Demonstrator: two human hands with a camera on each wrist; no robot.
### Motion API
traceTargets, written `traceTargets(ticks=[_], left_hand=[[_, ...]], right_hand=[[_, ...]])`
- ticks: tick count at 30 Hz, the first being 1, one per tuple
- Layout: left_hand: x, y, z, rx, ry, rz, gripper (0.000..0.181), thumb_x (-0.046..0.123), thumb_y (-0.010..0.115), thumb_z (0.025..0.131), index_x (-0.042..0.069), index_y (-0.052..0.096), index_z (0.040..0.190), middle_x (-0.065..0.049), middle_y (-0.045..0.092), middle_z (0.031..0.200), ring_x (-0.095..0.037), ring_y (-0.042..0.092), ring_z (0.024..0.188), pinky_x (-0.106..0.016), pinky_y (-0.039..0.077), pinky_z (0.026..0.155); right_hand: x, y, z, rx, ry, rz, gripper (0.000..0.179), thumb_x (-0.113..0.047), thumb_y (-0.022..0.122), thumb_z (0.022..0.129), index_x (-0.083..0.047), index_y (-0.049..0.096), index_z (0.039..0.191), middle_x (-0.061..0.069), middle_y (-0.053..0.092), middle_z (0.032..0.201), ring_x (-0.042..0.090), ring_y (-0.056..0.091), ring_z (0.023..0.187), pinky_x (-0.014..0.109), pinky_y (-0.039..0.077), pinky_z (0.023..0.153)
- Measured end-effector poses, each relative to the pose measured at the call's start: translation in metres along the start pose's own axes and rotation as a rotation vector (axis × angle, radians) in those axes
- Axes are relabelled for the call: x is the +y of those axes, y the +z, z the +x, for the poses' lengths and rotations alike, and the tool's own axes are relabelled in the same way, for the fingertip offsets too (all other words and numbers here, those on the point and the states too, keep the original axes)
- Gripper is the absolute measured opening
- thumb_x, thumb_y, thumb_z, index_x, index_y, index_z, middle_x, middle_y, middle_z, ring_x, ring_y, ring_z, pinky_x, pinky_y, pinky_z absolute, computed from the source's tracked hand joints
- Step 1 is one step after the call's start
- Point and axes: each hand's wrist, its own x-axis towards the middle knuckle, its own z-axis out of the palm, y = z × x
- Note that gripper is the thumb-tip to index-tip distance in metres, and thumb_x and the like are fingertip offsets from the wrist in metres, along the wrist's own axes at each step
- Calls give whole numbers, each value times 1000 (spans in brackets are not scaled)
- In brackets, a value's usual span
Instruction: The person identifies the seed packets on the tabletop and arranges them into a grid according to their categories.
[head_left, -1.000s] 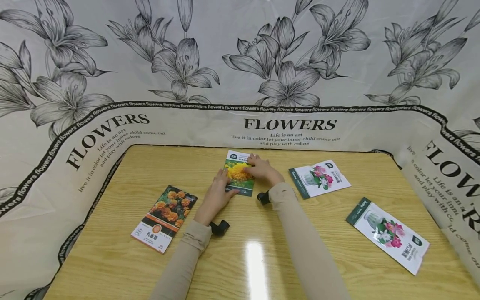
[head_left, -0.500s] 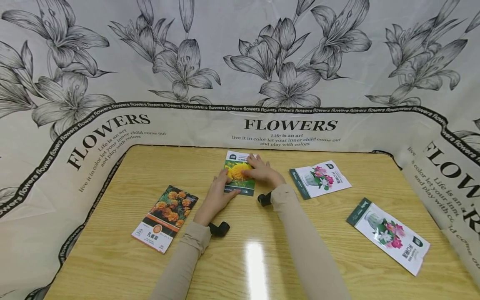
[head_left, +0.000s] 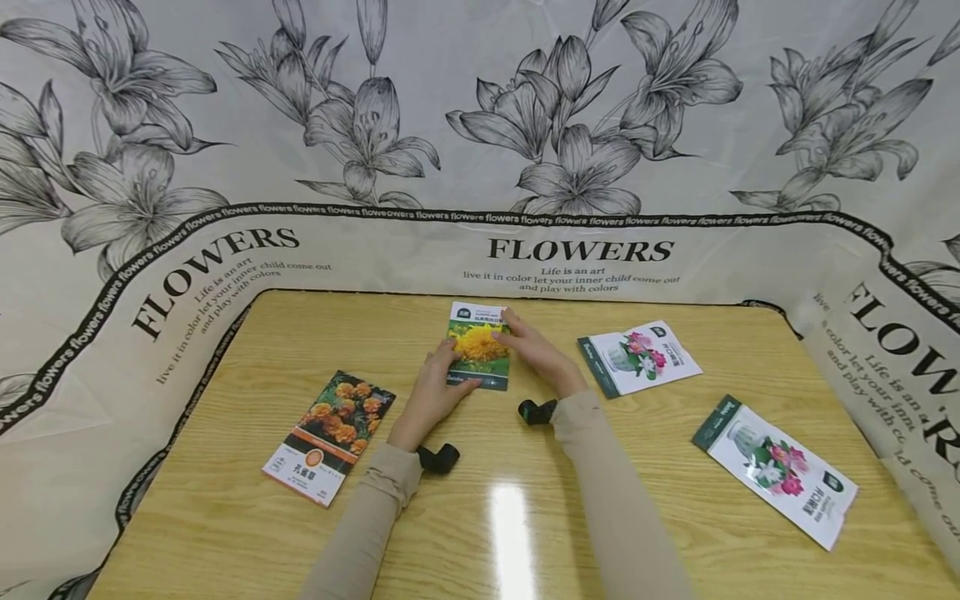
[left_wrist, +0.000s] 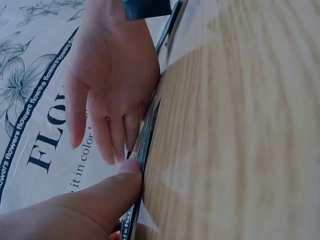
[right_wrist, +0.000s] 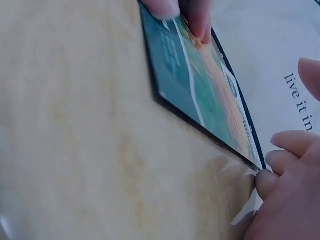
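Beyond both hands and out to either side of them stands the lily-print cloth, its lettered lower strip meeting the far edge of the wood-grain table. On the hands' near side the tabletop stretches toward the wearer between the two beige sleeves, with a bright streak of glare; on their far side only a thin strip of wood runs before the cloth.

Under the fingers, the yellow-flower seed packet lies flat, just short of that far edge. Its long axis runs away from the wearer, white header toward the cloth, dark green band toward the wearer.

At its left side, the left hand touches it, thumb on the green band and fingers apart from the thumb; the right hand has straight fingers, their tips at the right edge near the header.

Left of the left hand lies the marigold seed packet, slanted. Well to the right of the right hand is one pink-flower seed packet; its twin lies just beside the right wrist, green band facing the hand. Between the wrists sit two black wrist cameras.
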Motion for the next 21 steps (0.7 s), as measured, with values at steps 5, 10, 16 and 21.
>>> traceTargets(ticks=[5,10,16,21], left_hand=[[0,0,0,7,7,16,60,28,77,89,-7,57,133,-22,38,153,-32,26,147,-48,14,122],[0,1,-1,7,6,37,60,30,76,89,-6,57,133,-21,39,153,-32,26,147,-48,14,122],[-1,2,0,11,5,75,56,33,76,90,-3,59,130,-19,39,153,-32,27,147,-48,17,121],[-1,3,0,14,4,92,52,34,75,90,-1,61,126,-19,40,153,-33,27,147,-49,18,121]], right_hand=[[1,9,-8,-9,-24,-51,71,-35,50,104,-13,13,161,1,-3,166,21,-14,150,49,-13,119],[2,17,-11,-9,-97,-181,71,-31,52,104,-5,15,159,10,-2,166,27,-15,150,49,-19,117],[2,22,-11,-5,-128,-371,78,-29,59,100,1,14,158,17,-3,165,32,-12,150,52,-16,118],[3,24,-8,-7,-113,-479,84,-24,63,97,1,11,158,18,-5,165,32,-12,150,54,-14,118]])
